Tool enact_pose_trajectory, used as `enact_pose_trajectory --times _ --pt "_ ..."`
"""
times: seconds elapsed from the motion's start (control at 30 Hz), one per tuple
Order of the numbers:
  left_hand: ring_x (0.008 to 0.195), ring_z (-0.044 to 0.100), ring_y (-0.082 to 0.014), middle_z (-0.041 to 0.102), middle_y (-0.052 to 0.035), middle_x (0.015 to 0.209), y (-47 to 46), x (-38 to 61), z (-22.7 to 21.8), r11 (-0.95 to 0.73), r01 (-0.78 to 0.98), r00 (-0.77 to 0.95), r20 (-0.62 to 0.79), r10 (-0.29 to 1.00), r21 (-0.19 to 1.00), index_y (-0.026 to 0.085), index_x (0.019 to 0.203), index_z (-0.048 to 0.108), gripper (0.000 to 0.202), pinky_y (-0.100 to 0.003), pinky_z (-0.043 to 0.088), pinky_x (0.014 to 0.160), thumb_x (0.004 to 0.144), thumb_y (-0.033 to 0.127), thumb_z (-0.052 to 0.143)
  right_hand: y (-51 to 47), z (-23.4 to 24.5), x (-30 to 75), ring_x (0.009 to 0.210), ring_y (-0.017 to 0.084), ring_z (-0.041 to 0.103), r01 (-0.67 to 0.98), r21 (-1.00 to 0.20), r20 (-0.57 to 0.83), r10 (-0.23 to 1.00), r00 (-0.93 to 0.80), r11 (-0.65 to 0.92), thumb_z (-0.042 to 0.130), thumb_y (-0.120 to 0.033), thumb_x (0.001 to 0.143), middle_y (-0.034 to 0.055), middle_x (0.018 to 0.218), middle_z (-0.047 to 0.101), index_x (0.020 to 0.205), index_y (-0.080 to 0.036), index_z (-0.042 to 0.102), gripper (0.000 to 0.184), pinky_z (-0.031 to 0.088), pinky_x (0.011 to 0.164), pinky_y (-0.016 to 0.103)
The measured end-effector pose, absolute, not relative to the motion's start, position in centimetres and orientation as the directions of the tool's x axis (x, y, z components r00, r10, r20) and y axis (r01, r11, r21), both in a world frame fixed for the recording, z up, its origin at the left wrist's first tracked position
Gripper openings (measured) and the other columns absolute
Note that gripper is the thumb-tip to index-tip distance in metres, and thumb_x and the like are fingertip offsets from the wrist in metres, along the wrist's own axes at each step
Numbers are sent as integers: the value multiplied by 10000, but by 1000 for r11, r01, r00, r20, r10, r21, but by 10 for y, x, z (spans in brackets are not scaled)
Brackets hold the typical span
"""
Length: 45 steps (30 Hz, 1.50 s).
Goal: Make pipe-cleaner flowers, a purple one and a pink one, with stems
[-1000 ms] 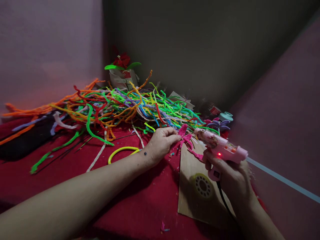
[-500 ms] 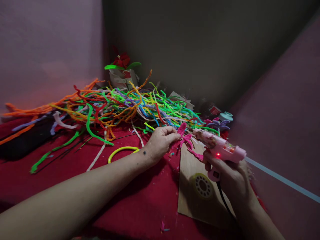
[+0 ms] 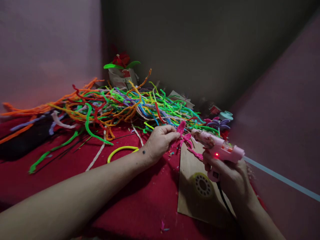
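My left hand [image 3: 160,141] pinches a pink pipe-cleaner flower [image 3: 184,138] at the near edge of the pipe-cleaner heap. My right hand [image 3: 228,175] grips a pink glue gun [image 3: 220,148] with a red light on; its nozzle points left and almost touches the flower. A clear glue stick [image 3: 280,178] sticks out of the gun's back to the right. Both hands hover over a brown cardboard sheet [image 3: 193,196] lying on the red cloth [image 3: 140,200].
A big tangle of coloured pipe cleaners [image 3: 112,106] covers the far part of the cloth. A curved yellow piece [image 3: 121,150] lies beside my left wrist. A purple flower [image 3: 218,124] and a red flower with green leaves [image 3: 122,63] stand behind. Walls close in on three sides.
Both hands with the flower and the glue gun have shifted very slightly left and up; the nozzle stays at the flower.
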State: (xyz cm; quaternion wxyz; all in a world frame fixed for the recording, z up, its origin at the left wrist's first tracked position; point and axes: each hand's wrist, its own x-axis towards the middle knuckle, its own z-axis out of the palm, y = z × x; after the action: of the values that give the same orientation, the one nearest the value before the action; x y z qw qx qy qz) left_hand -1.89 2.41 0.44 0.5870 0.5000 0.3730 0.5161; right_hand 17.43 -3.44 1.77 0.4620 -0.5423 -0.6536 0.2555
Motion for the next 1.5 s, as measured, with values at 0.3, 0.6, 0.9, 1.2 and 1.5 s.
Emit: enact_pose_trajectory --times 0.3,0.6,0.9,1.2,1.5 --pt "438 264 -47 389 56 513 24 -19 6 -16 -223 193 60 979 975 161 608 498 163 -236 163 450 721 240 585 -37 20 169 497 115 490 371 -916 210 970 125 151 684 -320 699 -15 580 569 680 -186 602 159 390 438 231" --pt "460 281 -43 405 45 529 25 -18 7 -41 -241 193 89 977 970 150 586 494 173 -225 180 454 715 221 586 -35 15 172 509 134 506 386 -914 187 974 131 124 677 -339 707 -1 589 575 772 -171 628 186 384 434 249" --pt "414 261 -37 371 62 492 23 -18 8 13 -250 198 38 979 968 158 599 481 172 -228 147 438 731 215 575 -37 19 173 488 127 507 416 -894 222 971 90 166 672 -346 720 -8 565 567 670 -179 602 188 406 425 236" --pt "399 252 -32 373 64 492 22 -19 10 38 -242 204 13 979 970 157 609 486 166 -224 134 423 740 213 570 -37 22 170 449 102 453 414 -897 219 970 105 158 682 -348 708 -24 529 534 686 -175 600 193 372 392 218" --pt "399 255 -31 373 65 480 22 -18 10 42 -249 208 11 978 968 155 597 495 168 -224 138 424 735 202 579 -38 21 170 451 106 469 390 -907 231 963 141 161 694 -324 677 -12 531 548 654 -164 603 186 377 385 218"
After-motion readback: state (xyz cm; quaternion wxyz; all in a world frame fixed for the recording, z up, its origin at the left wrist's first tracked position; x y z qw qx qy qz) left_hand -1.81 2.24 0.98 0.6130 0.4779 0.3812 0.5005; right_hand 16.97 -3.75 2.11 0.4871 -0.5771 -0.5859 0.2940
